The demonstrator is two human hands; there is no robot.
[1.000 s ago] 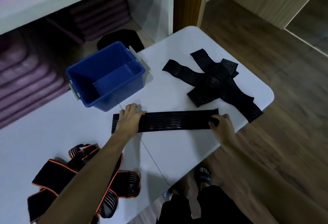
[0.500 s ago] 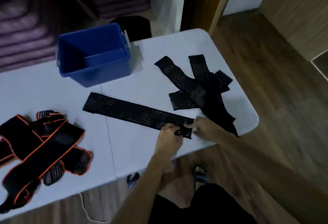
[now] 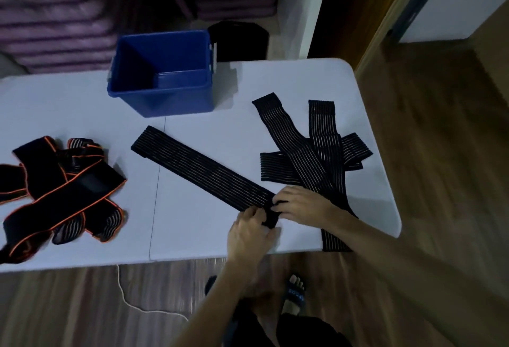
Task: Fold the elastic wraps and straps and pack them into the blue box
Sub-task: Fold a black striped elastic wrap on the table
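Farthest left of the open blue plastic box (image 3: 162,71) lies a tangled heap of black straps edged in orange (image 3: 59,189), untouched on the white folding table (image 3: 192,239). The box stands at the table's far side, with nothing visible in it. In front of the box, a long black ribbed elastic wrap (image 3: 198,167) stretches flat and diagonal toward the near edge. There the left hand (image 3: 249,232) and right hand (image 3: 300,205) both pinch its near end, fingers curled on the fabric. To the box's right sits a crossed pile of similar black ribbed wraps (image 3: 311,151). The wrap looks light, limp and stretchy, so it should be gripped at the end corners and kept taut while folding.
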